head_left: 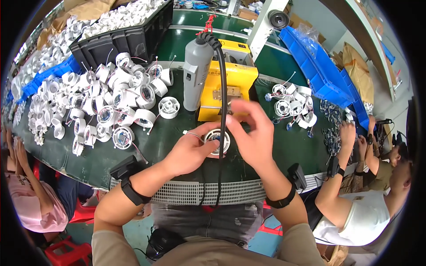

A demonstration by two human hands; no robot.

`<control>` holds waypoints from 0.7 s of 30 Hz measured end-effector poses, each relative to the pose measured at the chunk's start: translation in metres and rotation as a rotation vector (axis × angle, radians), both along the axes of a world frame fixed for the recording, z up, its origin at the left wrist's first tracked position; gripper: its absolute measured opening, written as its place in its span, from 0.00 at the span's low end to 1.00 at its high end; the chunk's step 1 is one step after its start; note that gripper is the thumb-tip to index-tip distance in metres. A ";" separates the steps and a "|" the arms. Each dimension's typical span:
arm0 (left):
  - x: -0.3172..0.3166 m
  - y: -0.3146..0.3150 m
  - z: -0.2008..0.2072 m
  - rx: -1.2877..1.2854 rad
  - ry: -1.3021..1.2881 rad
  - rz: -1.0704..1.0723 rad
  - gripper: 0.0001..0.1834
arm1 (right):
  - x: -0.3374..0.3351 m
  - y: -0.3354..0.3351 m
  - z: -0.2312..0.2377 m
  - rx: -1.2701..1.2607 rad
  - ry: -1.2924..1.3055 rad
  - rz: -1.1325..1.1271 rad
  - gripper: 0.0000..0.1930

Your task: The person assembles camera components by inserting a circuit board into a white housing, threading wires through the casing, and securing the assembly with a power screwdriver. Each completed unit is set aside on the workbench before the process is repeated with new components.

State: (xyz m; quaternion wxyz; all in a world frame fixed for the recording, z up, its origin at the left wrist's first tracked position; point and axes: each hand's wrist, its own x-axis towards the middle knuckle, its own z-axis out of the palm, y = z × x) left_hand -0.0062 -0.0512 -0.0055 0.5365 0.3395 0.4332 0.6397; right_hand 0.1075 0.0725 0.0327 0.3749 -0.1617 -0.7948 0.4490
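Note:
My left hand (pixel 188 153) is closed around a round white plastic housing (pixel 226 141), its thumb pressed on the inside near a small blue part. A short wire with a white connector (pixel 188 133) sticks out beside the fingers. My right hand (pixel 256 139) is raised beside the housing, thumb and index finger curled together at the front of a yellow machine (pixel 242 82). Whatever the fingertips hold, if anything, is too blurred to make out. A grey cylindrical power tool (pixel 195 73) hangs from a red cord; its black cable (pixel 223 84) drops in front of the housing.
Many white housings with wires (pixel 120 111) lie piled at left; a smaller group (pixel 293 104) lies at right. Behind stand a black crate (pixel 120 46) and a blue bin (pixel 319 75). Perforated strip (pixel 177 191) lines the near table edge. Co-workers sit at both sides.

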 end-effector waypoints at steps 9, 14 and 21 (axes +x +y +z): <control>-0.005 0.004 -0.010 -0.089 -0.019 -0.029 0.18 | -0.092 -0.011 0.005 0.131 0.217 0.122 0.25; -0.005 0.003 -0.006 -0.185 -0.046 0.021 0.22 | -0.072 0.000 0.049 -0.163 0.741 -0.024 0.18; -0.007 0.004 -0.007 -0.272 -0.059 0.039 0.23 | -0.071 0.020 0.046 -0.073 0.583 -0.185 0.13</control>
